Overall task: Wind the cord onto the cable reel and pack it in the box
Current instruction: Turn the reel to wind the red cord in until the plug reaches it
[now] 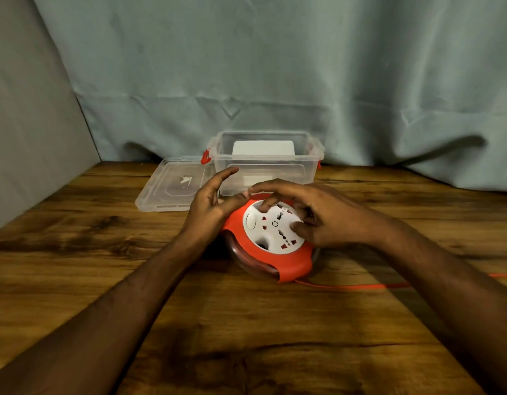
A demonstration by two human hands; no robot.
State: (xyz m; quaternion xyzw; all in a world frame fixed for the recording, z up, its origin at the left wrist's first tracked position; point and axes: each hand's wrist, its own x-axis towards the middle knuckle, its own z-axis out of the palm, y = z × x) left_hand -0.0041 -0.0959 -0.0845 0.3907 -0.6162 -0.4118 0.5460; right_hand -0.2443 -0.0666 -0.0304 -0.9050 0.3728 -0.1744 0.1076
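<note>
A round cable reel (270, 240) with a red frame and a white socket face lies flat on the wooden table (246, 323). Its orange cord (360, 286) runs from the reel's front edge off to the right. My left hand (211, 202) rests against the reel's left rim, fingers loosely spread, index finger raised. My right hand (317, 215) lies on the white face, with a finger set in a recess near the top and the thumb on the face's right side. Behind the reel stands a clear plastic box (263, 161) with red latches, open on top.
The box's clear lid (172, 186) lies flat on the table to the left of the box. A white object (263, 148) shows through the box's back wall. A blue-grey cloth (275, 67) hangs behind the table, and a grey panel (27, 138) stands at the left.
</note>
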